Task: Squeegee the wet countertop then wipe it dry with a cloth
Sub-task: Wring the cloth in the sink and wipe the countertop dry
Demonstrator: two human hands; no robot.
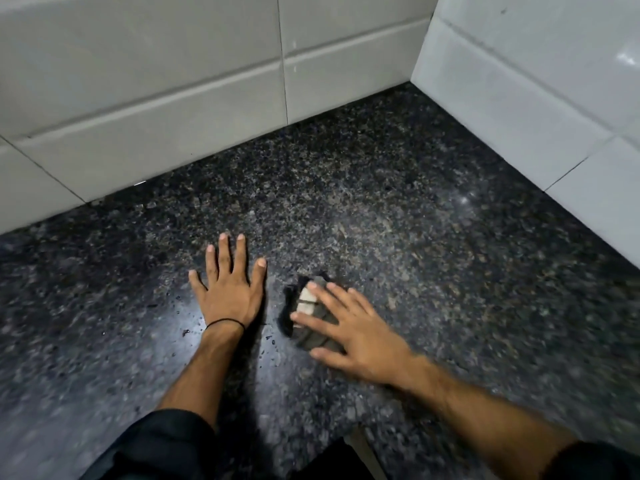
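A dark speckled granite countertop point(398, 237) fills the view, shiny and with small water drops near my wrists. My left hand point(230, 289) lies flat on it, palm down, fingers spread, holding nothing. My right hand point(349, 330) presses flat on a small crumpled cloth point(306, 306), grey with a pale patch, just to the right of my left hand. My fingers are spread over the cloth and hide much of it. The right hand looks blurred. No squeegee is in view.
Light grey wall tiles point(173, 98) run along the back of the counter. White tiles point(554, 98) close the right side, forming a corner at the upper right. The counter's front edge point(356, 441) shows near the bottom centre.
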